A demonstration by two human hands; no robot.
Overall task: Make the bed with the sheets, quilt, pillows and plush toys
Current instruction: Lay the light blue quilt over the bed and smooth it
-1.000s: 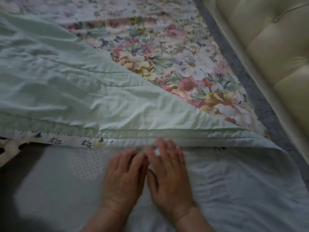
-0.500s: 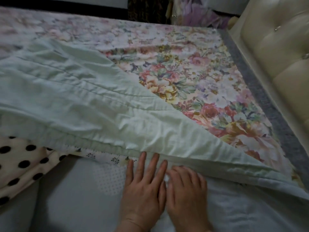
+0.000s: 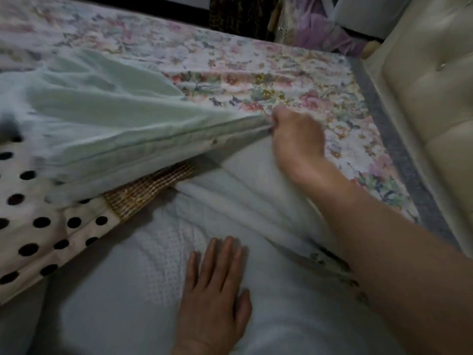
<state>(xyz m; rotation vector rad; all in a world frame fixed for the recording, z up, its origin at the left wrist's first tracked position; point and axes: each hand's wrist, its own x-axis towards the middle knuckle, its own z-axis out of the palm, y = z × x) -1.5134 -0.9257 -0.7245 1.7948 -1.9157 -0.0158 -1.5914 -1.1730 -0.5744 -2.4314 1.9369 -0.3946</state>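
R hand [image 3: 294, 134] pinches the seamed edge of the pale-green padded quilt [image 3: 107, 124]. The edge runs left and nearward from it, over the floral cotton sheet [image 3: 256, 73]. L hand [image 3: 215, 290] lies flat, fingers straight, on white textured bedding [image 3: 153, 252], well short of that edge.

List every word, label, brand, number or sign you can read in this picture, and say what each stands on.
None: no text is readable. The floral sheet, green quilt and polka-dot fabric show only pattern or plain cloth.

Cream tufted headboard [image 3: 435, 111] at right, purple fabric [image 3: 316, 30] at top, dark patterned cloth [image 3: 238, 15] beside it
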